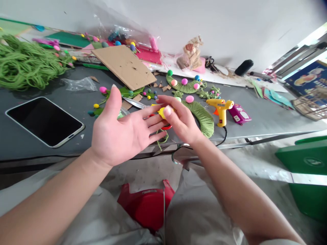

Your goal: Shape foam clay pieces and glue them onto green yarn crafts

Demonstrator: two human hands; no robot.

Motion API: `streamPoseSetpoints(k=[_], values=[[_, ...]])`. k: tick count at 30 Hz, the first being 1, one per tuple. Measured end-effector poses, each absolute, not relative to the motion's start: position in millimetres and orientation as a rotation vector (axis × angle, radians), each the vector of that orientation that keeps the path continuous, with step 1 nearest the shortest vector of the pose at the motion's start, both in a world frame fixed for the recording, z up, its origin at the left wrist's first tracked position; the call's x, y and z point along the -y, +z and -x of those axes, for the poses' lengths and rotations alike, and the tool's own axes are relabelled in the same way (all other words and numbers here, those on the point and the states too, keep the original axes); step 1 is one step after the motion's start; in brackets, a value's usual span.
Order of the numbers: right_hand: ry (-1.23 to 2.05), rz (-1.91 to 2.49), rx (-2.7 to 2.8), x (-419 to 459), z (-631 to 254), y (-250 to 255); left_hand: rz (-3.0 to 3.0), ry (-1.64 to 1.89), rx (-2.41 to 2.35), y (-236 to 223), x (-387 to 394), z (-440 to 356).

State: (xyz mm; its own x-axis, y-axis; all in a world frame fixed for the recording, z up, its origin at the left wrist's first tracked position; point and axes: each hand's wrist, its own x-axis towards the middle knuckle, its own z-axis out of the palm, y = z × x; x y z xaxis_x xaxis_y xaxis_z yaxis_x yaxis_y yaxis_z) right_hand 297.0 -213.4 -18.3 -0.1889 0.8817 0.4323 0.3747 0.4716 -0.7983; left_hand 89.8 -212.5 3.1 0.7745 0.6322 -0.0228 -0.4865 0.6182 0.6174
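Observation:
My left hand (120, 134) is turned palm up, its fingers stretched out flat. Over its fingertips, my right hand (182, 119) pinches a small soft-looking yellow piece (161, 113) under the thumb; its exact kind is unclear. Behind the fingers lie scissors (135, 103), their red handles partly hidden. Just right of my right hand is a curved form wrapped in green yarn (205, 119), with a pink ball (189, 99) at its upper edge. A second green-wrapped form (184, 87) bearing coloured balls lies farther back.
A yellow glue gun (221, 108) stands beside a purple box (239, 114) at right. A tablet-like phone (45, 120) lies left, below heaped green yarn (25, 64). Cardboard (124, 66) sits behind. Below the table are a red stool (145, 207) and a green bin (304, 156).

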Motion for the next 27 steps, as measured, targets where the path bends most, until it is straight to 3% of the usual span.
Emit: streamPoseSetpoints(k=[3,8,11,16,20,27], values=[[0.599,1.041,1.880,215,-298,-16,-0.625,0.666,-0.270,4,212,-88],[1.162,1.036,1.312,212,-296,-10,-0.668,0.634,-0.263,4,211,-85],[1.249,0.980,1.159,209,-298,-5,-0.667,0.629,-0.255,4,212,-83],[0.977,1.099,1.334,216,-300,0,-0.631,0.635,-0.292,3,212,-81],[0.604,1.153,1.900,227,-290,-9,-0.545,0.669,-0.302,2,212,-82],[0.575,1.169,2.104,231,-277,-15,-0.460,0.689,-0.307,3,212,-81]])
